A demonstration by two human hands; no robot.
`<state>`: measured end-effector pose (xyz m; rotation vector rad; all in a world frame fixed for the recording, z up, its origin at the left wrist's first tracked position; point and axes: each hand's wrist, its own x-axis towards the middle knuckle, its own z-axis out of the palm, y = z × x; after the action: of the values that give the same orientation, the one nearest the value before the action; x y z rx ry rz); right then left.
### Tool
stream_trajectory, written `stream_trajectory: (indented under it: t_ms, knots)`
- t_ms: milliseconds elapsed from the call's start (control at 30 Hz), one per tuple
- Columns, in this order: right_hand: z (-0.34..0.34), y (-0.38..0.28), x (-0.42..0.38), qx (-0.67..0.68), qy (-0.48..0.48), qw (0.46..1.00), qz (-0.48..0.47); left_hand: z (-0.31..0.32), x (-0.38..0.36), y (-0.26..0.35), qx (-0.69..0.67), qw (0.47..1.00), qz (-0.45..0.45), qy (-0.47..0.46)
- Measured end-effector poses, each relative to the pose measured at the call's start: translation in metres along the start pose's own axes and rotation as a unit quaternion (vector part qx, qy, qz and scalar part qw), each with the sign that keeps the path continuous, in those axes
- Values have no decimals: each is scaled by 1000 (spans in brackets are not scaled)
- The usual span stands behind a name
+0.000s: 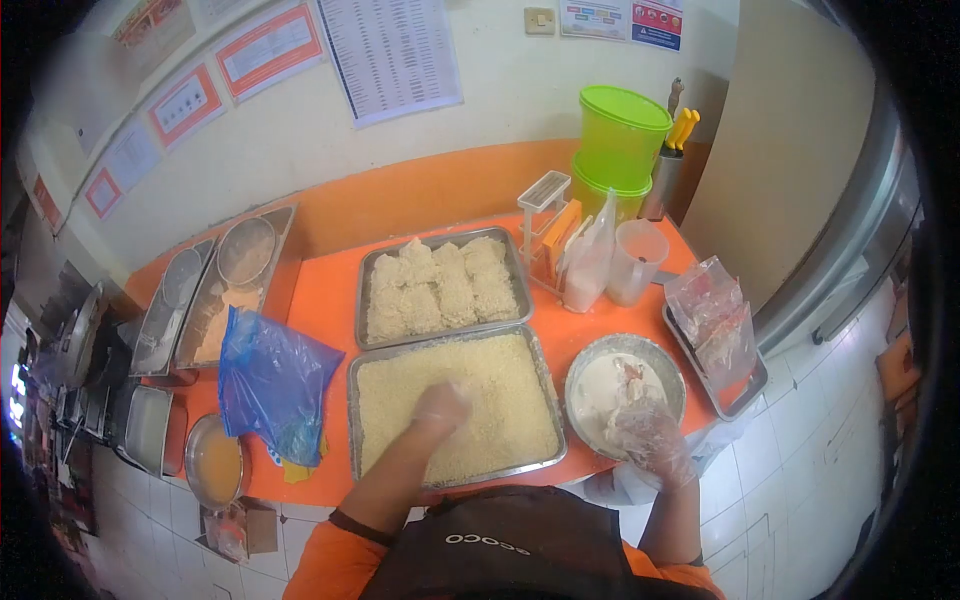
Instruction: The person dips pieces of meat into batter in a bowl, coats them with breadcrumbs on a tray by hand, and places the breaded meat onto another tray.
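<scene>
My left hand [443,406] is low over the pale breadcrumbs in a metal tray [354,440]; its fingers are blurred against the crumbs. To the right, my right hand [652,441], in a clear plastic glove, reaches over the near rim of a round metal bowl [573,405]. White batter [600,385] fills the bowl. A reddish piece of meat [633,374] coated in batter lies at the fingers of my right hand, which are closed around its near end. Behind the crumb tray, a second metal tray [361,290] holds several crumb-coated pieces [456,300] in rows.
A blue plastic bag [275,380] and a bowl of orange liquid [215,460] are at left, below metal bins [285,250]. A tray [752,392] with bagged meat [712,310] stands at right. Behind are a clear jug [638,260], green tubs [622,135] and yellow-handled knives [683,130].
</scene>
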<state>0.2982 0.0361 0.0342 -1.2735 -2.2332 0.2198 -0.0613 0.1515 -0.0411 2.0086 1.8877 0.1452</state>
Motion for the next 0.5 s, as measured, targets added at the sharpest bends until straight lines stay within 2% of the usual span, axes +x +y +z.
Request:
stream_trajectory:
  t_ms: [67, 167, 267, 367, 433, 500]
  knots:
    - [1, 3, -1, -22, -5, 1000, 2, -64, -26, 11, -65, 998, -9, 6]
    - [-1, 1, 1, 23, -11, 999, 33, -73, -42, -30, -315, 949, -15, -3]
    - [2, 1, 3, 81, -2, 991, 103, -57, -40, -75, -73, 997, 13, 35]
    - [9, 5, 5, 171, -10, 971, 165, -46, -87, -53, 61, 992, -103, 50]
    - [9, 12, 7, 108, -18, 990, 85, -21, -109, -45, 105, 983, -141, 50]
    - [10, 19, 12, -93, -13, 989, -114, -18, -113, -44, 87, 984, -154, 16]
